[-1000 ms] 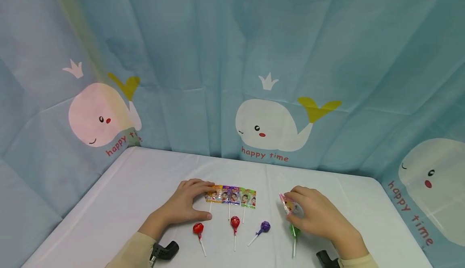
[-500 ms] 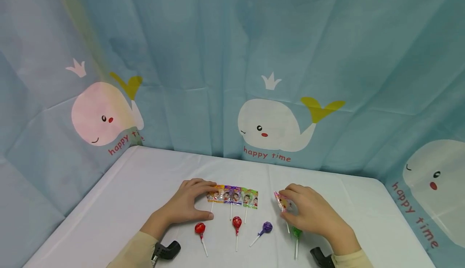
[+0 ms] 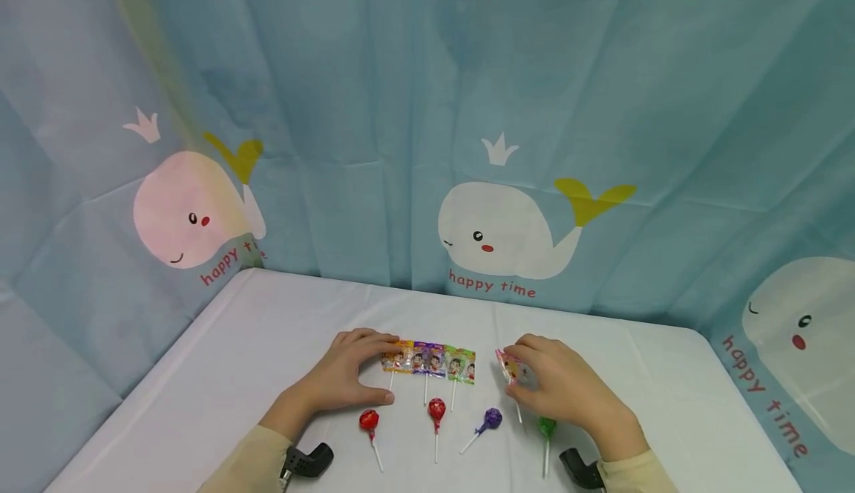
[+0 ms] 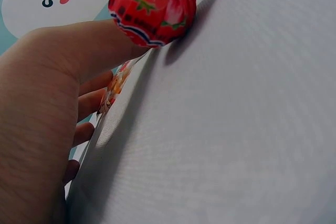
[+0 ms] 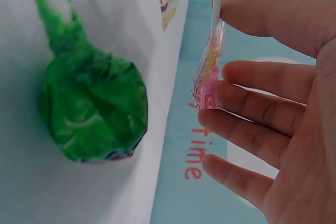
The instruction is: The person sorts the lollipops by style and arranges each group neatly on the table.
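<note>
My right hand (image 3: 564, 385) pinches a flat lollipop in a pink wrapper (image 3: 506, 365) between thumb and fingers. In the right wrist view this pink lollipop (image 5: 208, 85) has its white stick by the thumb and its wrapper against the fingertips. On the table, my left hand (image 3: 344, 378) rests with thumb and fingers spread apart. Its fingertips touch the orange-wrapped flat lollipop (image 3: 399, 361) at the left end of a row. Beside that lie a purple-wrapped flat lollipop (image 3: 429, 361) and a green-wrapped one (image 3: 461, 366), sticks toward me.
Nearer me lie round lollipops: a red one (image 3: 369, 420) by the left thumb, another red one (image 3: 436, 408), a purple one (image 3: 492, 419) and a green one (image 3: 548, 427) below the right hand. A blue whale-print curtain (image 3: 374, 218) stands behind the white table (image 3: 280, 307).
My right hand has moved left with the pink lollipop, toward the row, and away from over the green round lollipop. The left hand stays at the orange lollipop.
</note>
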